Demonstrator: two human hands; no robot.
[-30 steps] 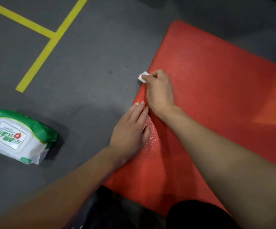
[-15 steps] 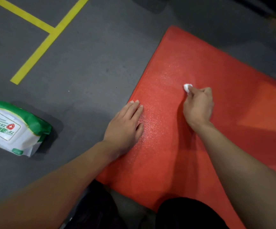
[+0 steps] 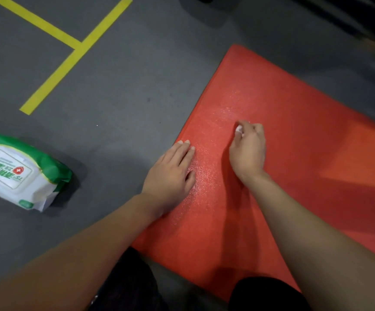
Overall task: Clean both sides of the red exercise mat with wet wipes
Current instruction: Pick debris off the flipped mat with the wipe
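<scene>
The red exercise mat (image 3: 294, 153) lies flat on the grey floor and fills the right half of the view. My right hand (image 3: 249, 151) is on the mat near its left edge, fingers curled round a small bunched white wet wipe (image 3: 238, 129) that shows only at the fingertips. My left hand (image 3: 170, 173) rests flat, fingers straight, across the mat's left edge, partly on the floor. The mat surface between the hands looks damp and shiny.
A green and white pack of wet wipes (image 3: 18, 173) lies on the floor at the left. Yellow tape lines (image 3: 69, 59) cross the floor at the upper left. My dark-clothed knees (image 3: 137, 288) are at the bottom edge. Dark objects stand at the top right.
My right hand with the wipe moved from the mat's left edge rightward onto the mat, then back a little to the left. My left hand has stayed flat at the edge.
</scene>
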